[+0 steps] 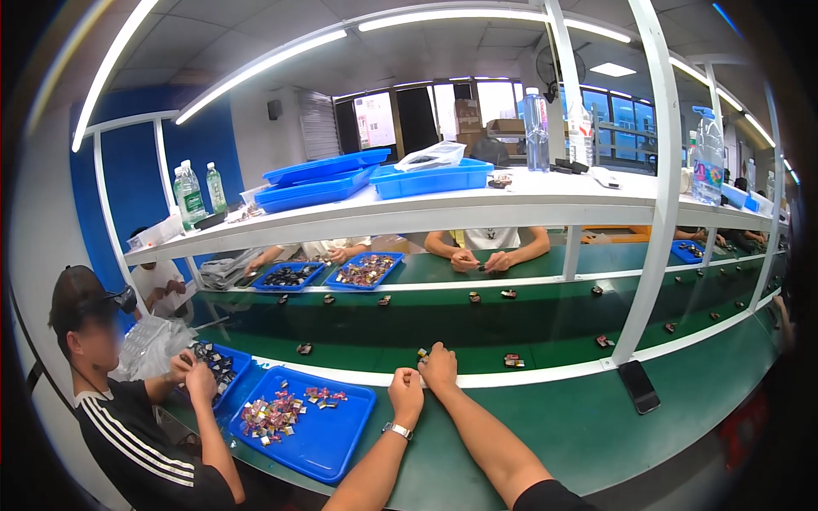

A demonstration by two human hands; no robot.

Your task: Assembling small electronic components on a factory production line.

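Note:
My left hand point(406, 397), with a metal-banded watch point(397, 431) on its wrist, is closed just in front of the conveyor's white edge rail. What its fingers hold, if anything, is hidden. Farther forward, my right hand point(440, 368) reaches over the rail onto the green conveyor belt point(392, 328). Its fingers close at a small yellow-and-dark part point(423, 354). To the left of my hands lies a blue tray point(354, 430) with a heap of small reddish-and-yellow parts point(274, 416). A similar part point(513, 360) sits on the belt to the right.
A co-worker point(128, 409) at my left handles dark pieces over another blue tray point(243, 362). Across the belt, other people work beside filled trays point(366, 270). A white post point(652, 213) and overhead shelf point(443, 204) stand ahead. A black phone point(639, 387) lies at right.

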